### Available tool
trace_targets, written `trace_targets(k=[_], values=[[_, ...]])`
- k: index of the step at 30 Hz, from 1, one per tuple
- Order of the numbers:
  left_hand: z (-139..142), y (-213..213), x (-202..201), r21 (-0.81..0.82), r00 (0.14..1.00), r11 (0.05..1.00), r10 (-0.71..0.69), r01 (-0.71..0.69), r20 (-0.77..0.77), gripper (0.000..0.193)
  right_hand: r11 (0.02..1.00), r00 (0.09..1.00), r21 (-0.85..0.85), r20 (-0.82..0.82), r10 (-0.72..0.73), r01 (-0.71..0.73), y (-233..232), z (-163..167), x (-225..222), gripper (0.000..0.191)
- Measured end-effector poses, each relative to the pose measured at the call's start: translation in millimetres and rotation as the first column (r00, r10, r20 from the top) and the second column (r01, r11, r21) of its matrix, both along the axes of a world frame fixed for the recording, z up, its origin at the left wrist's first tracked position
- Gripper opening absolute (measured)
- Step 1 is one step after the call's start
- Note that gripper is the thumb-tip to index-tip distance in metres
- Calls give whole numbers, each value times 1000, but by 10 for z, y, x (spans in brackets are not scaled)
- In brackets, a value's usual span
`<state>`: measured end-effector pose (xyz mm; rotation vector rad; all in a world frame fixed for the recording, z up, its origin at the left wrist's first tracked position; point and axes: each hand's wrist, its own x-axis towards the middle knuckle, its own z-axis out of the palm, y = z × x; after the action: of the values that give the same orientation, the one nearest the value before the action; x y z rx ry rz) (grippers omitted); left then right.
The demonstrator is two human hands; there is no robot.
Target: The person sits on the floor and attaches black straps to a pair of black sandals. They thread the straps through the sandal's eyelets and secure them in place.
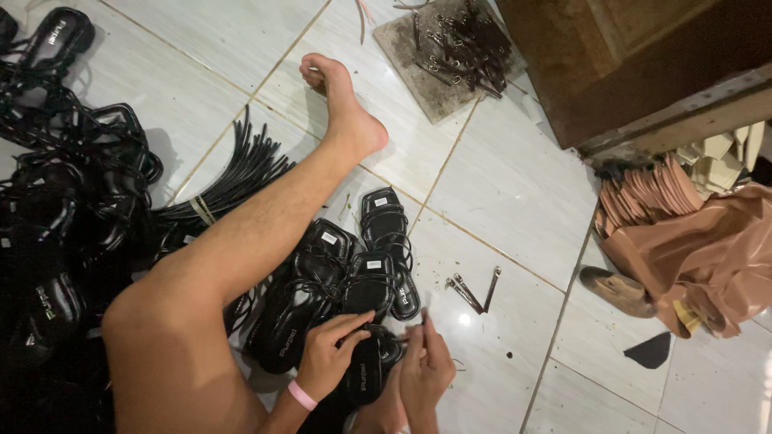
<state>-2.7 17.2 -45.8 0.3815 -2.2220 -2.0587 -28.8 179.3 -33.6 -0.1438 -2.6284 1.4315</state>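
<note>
I sit on a white tiled floor with one bare leg stretched out. My left hand, with a pink wristband, rests on a black strappy sandal and grips it. My right hand is beside it, fingers pinched on a thin black strap at the sandal's edge. Several more black sandals lie just beyond my hands, next to my knee.
A heap of black sandals fills the left. A bundle of black straps lies by my leg. Metal clips lie on the tile. A board with metal parts, a wooden cabinet and tan soles with brown sheet sit at the right.
</note>
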Motion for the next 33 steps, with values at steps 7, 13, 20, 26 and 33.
trace_targets(k=[7,13,20,26,33], values=[[6,22,1,-52,999,998,35,-34,1,32,825,919,405,168,357,-394,223,233,-21,28],[-8,9,6,-25,999,999,33,-33,0,24,853,889,252,162,429,-457,316,277,-87,31],[31,-11,1,31,1000,999,16,-16,7,23,824,871,282,136,473,-492,317,274,-77,28],[50,-66,-27,-56,997,998,-7,2,-80,24,691,778,404,92,621,-599,341,388,-188,27],[44,-122,-42,-127,987,991,-71,52,-145,28,687,725,275,61,686,-673,307,403,-294,30]])
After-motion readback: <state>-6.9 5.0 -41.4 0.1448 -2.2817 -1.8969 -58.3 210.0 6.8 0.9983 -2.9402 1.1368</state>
